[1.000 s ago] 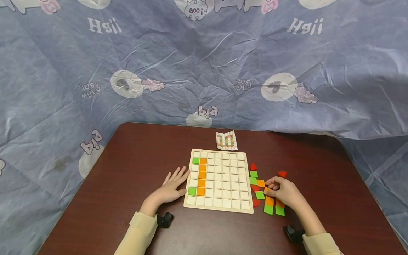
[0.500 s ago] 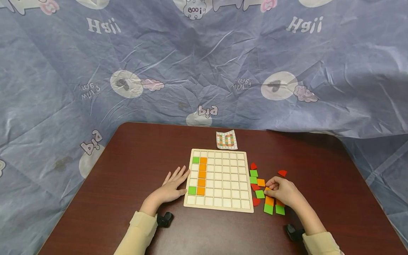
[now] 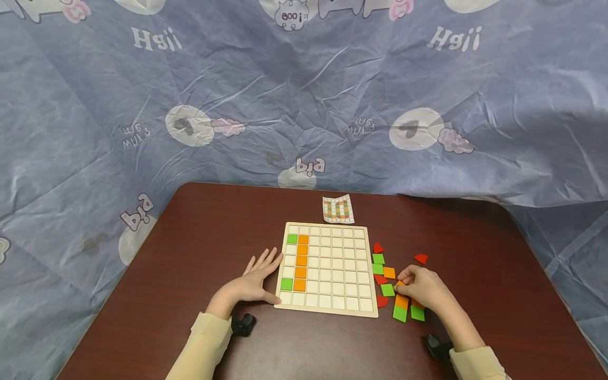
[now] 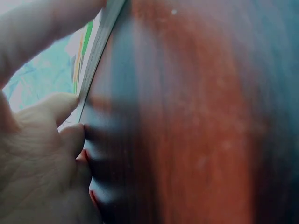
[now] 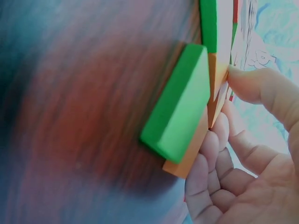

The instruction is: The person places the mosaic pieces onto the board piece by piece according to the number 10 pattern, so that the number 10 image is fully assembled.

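Observation:
A pale wooden grid board (image 3: 331, 266) lies on the table. Along its left side sit orange tiles (image 3: 301, 260) in one column, with a green tile (image 3: 292, 238) near the top and another near the bottom. My left hand (image 3: 247, 286) rests at the board's left edge, fingers spread and straight, the thumb at the near corner. Beyond the right edge, my right hand (image 3: 424, 287) pinches an orange tile (image 3: 399, 284) between thumb and fingertips, low over the loose pieces. In the right wrist view, a thick green tile (image 5: 180, 102) lies close by my curled fingers.
Loose green tiles (image 3: 387, 290), an orange tile (image 3: 389, 273) and red curved pieces (image 3: 382, 301) lie between the board and my right hand. One red piece (image 3: 420, 258) is farther back. A printed pattern card (image 3: 338, 209) lies behind the board. A patterned cloth (image 3: 304, 105) hangs behind the table.
My left thumb has slid down the board's edge to its near left corner, and the wrist has shifted slightly left. The right hand stays nearly in place on the orange tile.

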Tool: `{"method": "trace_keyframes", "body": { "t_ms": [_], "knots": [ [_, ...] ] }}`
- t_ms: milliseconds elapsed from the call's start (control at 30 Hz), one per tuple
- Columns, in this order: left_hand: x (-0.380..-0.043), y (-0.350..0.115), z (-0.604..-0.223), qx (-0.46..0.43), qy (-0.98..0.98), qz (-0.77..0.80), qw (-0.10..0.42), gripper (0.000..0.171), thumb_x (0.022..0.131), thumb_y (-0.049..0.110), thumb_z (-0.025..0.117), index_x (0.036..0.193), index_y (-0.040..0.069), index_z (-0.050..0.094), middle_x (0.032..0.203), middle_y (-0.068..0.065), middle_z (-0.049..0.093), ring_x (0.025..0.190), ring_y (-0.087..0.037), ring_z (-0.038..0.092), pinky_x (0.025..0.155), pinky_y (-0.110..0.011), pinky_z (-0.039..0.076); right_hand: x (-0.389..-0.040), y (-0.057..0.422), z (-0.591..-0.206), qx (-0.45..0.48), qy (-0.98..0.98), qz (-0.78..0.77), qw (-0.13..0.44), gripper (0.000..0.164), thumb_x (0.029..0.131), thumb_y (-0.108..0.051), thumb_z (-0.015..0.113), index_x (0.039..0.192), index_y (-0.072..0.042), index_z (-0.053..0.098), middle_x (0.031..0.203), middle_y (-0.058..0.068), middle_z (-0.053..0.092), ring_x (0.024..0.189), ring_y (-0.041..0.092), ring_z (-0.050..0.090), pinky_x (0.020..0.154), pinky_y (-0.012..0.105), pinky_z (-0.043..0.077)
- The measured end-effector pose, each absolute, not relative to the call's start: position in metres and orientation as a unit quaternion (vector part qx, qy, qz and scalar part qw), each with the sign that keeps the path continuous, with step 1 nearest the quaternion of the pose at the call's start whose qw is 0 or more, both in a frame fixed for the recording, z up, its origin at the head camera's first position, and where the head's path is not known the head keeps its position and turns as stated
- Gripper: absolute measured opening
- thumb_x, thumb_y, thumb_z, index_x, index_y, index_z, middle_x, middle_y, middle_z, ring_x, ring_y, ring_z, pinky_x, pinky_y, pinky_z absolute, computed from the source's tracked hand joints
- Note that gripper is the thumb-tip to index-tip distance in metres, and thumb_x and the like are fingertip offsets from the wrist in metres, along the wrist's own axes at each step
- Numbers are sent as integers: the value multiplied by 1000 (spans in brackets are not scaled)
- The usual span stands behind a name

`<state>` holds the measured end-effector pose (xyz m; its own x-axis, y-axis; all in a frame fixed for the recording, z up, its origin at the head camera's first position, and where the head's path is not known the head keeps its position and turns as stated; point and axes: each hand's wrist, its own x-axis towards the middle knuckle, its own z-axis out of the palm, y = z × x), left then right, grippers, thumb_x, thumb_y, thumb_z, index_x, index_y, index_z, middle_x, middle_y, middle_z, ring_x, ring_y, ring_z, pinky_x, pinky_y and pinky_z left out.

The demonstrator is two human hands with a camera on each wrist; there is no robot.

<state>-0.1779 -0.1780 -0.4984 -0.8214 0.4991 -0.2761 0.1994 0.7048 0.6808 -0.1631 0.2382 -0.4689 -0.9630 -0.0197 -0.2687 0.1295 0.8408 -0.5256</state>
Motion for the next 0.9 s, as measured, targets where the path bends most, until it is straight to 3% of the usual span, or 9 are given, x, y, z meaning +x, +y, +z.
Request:
{"method": "trace_keyframes", "body": {
  "t_ms": [267,700,900],
  "knots": [
    [-177,-177,-499,202,902,315,217,127,64,34,93,159,10,12,167,-13,-2,154,-33,-7,121,-58,-7,-160,233,-468,24,961,-251,112,24,76,-16,77,89,-1,62,80,5,62,70,17,54,60,28,43],
    [-175,-176,-498,199,908,300,214,128,64,39,92,160,14,11,167,-10,-3,154,-30,-7,122,-57,-7,-164,237,-461,8,942,-309,128,23,79,-20,80,91,-5,67,80,3,65,71,15,57,60,29,46],
    [-175,-176,-498,199,911,295,209,127,64,41,92,160,16,12,167,-9,-2,154,-30,-6,122,-56,-6,-167,223,-454,-5,934,-348,83,23,83,-26,79,93,-8,68,84,2,67,76,13,61,64,26,51]
  ]
}}
